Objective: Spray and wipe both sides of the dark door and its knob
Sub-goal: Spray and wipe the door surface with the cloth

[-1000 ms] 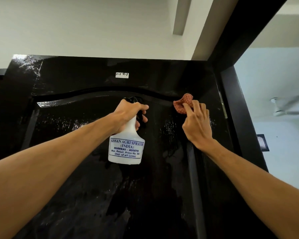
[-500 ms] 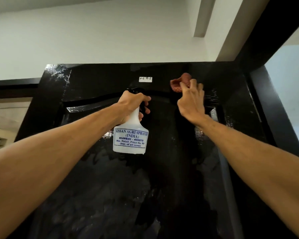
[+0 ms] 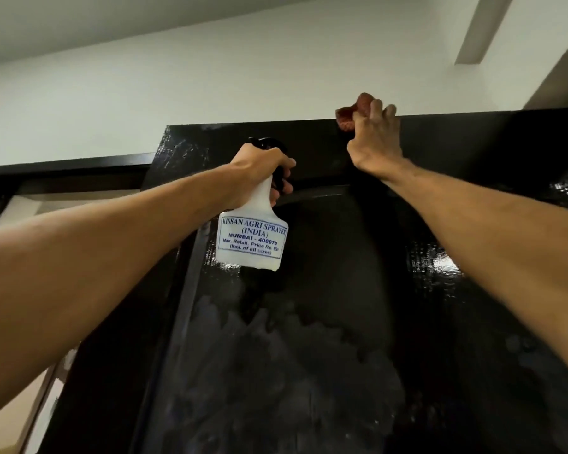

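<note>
The dark glossy door (image 3: 325, 322) fills the lower view, wet and streaked on its panel. My left hand (image 3: 259, 173) grips the neck of a white spray bottle (image 3: 251, 239) with a blue-printed label, its black trigger head pointed at the door's upper part. My right hand (image 3: 374, 139) holds a red cloth (image 3: 351, 114) against the door's top edge, with the cloth bunched above my fingers. The knob is out of view.
A white wall (image 3: 243, 77) and ceiling rise above the door. A dark door frame (image 3: 66, 165) runs off to the left. A lighter opening shows at the lower left beside the door's edge.
My right hand slid the cloth up and leftward from the upper panel to the door's top edge. The view tilted upward. My left hand kept its hold on the bottle.
</note>
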`<state>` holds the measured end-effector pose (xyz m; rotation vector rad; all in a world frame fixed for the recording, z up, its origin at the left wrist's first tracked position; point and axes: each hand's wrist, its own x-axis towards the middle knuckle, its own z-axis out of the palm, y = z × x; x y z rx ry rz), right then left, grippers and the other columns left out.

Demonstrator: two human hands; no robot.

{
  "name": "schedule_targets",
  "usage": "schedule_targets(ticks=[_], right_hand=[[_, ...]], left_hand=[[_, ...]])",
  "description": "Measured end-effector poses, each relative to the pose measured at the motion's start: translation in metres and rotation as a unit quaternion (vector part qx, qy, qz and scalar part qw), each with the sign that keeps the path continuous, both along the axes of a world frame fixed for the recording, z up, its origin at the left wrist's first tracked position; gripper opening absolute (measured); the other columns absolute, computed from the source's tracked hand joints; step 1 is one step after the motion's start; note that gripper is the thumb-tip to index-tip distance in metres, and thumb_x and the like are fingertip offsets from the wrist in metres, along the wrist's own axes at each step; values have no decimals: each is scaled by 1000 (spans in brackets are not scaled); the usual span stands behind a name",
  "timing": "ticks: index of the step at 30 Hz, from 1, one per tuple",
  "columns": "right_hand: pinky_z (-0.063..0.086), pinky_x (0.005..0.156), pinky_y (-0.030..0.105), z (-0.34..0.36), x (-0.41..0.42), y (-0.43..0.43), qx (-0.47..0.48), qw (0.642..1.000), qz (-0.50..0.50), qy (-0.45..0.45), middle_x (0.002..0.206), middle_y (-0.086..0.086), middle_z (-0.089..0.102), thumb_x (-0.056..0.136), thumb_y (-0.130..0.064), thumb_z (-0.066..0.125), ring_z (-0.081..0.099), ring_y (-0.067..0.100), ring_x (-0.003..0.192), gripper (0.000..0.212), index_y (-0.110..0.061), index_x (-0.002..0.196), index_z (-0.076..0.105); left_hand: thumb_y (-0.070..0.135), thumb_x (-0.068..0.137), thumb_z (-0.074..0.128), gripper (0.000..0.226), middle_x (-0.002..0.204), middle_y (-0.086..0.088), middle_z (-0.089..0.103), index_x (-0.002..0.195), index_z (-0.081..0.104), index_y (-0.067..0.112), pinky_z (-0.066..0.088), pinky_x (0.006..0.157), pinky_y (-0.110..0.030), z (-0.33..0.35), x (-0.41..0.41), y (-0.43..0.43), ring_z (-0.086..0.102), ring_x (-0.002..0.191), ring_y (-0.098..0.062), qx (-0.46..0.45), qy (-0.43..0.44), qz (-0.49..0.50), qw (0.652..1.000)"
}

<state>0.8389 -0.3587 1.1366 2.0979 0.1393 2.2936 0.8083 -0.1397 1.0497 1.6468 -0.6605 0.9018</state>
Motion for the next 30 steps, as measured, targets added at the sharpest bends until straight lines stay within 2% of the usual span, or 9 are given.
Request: schedule_targets(ticks=[3,8,12,14,18,20,22,26,30], right_hand=[[31,109,47,-13,6,41,-57,998,9,13,147,19,37,86,-6,51,36,41,129,36,-7,122,58],[31,111,45,-40,16,67,-170,983,-1,69,148,17,37,87,-7,50,35,38,130,60,-13,146,51],[31,111,46,-32,9,15,-25,999,28,11,148,18,39,87,-4,50,36,41,130,47,-10,132,60],[34,108,47,-45,8,21,-8,1000,20,-1,145,20,39,85,-4,51,38,42,127,45,-7,129,59],[40,98,46,-99,12,63,-195,979,18,54,139,18,45,89,-26,37,43,38,118,57,-10,140,57],[41,98,46,-116,10,57,-241,968,14,69,140,17,47,93,-26,37,43,37,118,55,-12,143,57],[42,100,47,-117,7,27,-202,978,18,52,137,14,49,94,-15,46,44,36,116,50,-15,141,60],[43,99,47,-133,1,-46,-59,998,20,-9,133,15,53,90,-4,46,46,39,113,49,-13,135,65],[40,102,47,-153,-16,-75,-90,995,9,43,140,12,49,91,-4,45,44,37,118,55,-16,144,58]], left_hand=[[25,99,68,23,79,-13,76,82,67,10,47,43,-21,1,1,19,52,36,-12,-10,-11,15,1000],[26,98,69,24,80,-14,75,79,66,10,46,42,-20,-18,6,32,52,36,-13,-13,7,26,1000],[24,99,69,20,83,-16,75,87,66,8,46,42,-23,-25,5,35,51,37,-14,-15,23,9,1000],[25,99,69,18,83,-15,75,91,67,8,47,43,-25,-26,2,41,52,38,-14,-20,26,13,999],[26,97,71,19,81,-14,75,89,69,8,47,43,-24,-36,-2,37,53,39,-15,-32,24,33,999],[26,96,71,19,79,-13,75,89,71,8,48,43,-22,-46,-7,27,53,40,-15,-36,31,35,998],[26,97,70,19,78,-12,75,88,69,9,48,44,-22,-55,-12,17,52,39,-14,-33,43,24,998],[27,98,70,19,84,-13,78,91,68,10,49,44,-24,-66,-18,5,53,40,-13,-17,53,21,998],[29,97,72,21,86,-14,78,90,69,9,48,43,-26,-75,-24,-34,54,39,-14,4,71,1,997]])
